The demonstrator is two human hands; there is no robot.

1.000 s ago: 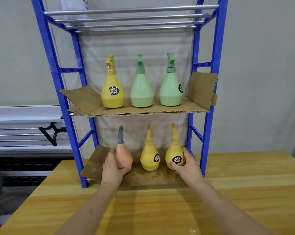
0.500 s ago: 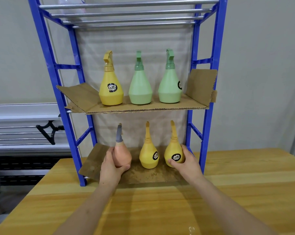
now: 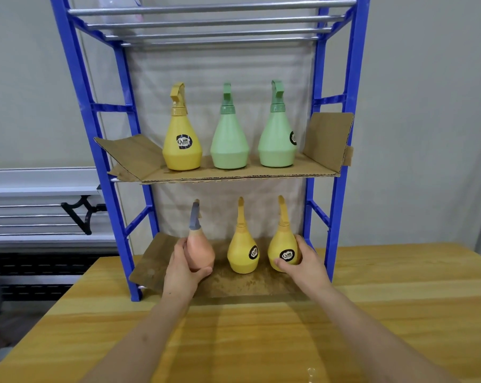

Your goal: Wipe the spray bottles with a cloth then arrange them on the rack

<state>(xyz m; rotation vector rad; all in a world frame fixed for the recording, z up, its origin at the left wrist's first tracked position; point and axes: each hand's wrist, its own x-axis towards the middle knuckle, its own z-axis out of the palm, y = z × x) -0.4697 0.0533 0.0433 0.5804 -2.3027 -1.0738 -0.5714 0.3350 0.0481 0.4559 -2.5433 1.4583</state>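
Currently the orange bottle [image 3: 200, 251] and the right yellow bottle [image 3: 285, 251] stand upright on the lower cardboard shelf [image 3: 151, 268] of the blue rack [image 3: 339, 205], nozzles pointing up. Left hand [image 3: 182, 272] curls round the orange bottle; right hand [image 3: 305, 265] grips the yellow one, both forearms extended forward

Middle yellow bottle [image 3: 242, 252] crowds gap between held bottles; cardboard shelf [image 3: 234, 176] overhead.

Both arms fwd; L hand [image 3: 182, 269] & R hand [image 3: 303, 261] fingers curled, gripping.
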